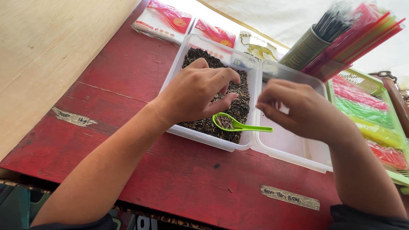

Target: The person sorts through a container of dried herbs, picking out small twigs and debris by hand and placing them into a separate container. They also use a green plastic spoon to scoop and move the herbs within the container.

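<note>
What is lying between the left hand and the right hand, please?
In the head view, a green plastic scoop lies between the left hand and the right hand, resting on the dark dried leaves, its handle over the tub wall.
</note>
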